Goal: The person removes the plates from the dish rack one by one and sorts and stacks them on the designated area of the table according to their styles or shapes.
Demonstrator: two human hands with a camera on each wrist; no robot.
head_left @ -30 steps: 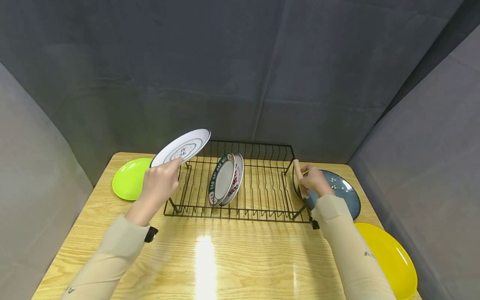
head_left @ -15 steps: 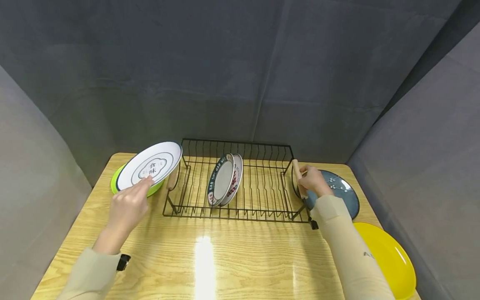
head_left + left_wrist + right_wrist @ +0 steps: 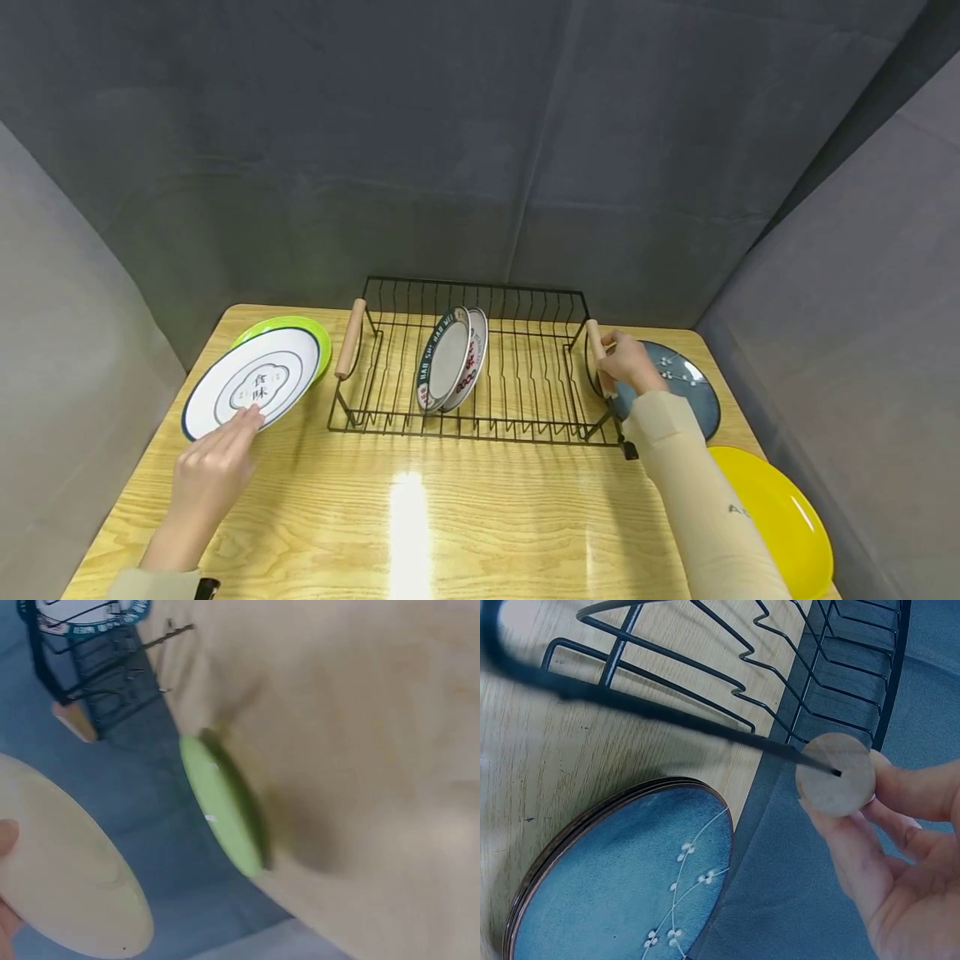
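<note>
My left hand (image 3: 213,471) pinches the near rim of a white plate (image 3: 217,392) with a dark blue edge and dark characters in its middle. The plate hangs tilted in front of a lime-green plate (image 3: 321,333) and partly covers it; its pale underside (image 3: 71,862) shows in the left wrist view. My right hand (image 3: 628,362) grips the round wooden handle (image 3: 835,774) at the right end of a black wire dish rack (image 3: 525,367). Two patterned plates stand on edge in the rack, a green-lettered one (image 3: 448,358) in front of a red-patterned one (image 3: 477,354).
Blue plates (image 3: 622,877) with white blossoms lie by the rack's right end, partly behind my right hand. A yellow plate (image 3: 780,517) lies at the table's right edge, partly under my right sleeve. Grey cloth (image 3: 450,167) hangs around the wooden table (image 3: 510,517).
My left hand has carried the white plate left and toward me, from beside the rack's left end to in front of the lime-green plate. The right hand stays on the rack handle.
</note>
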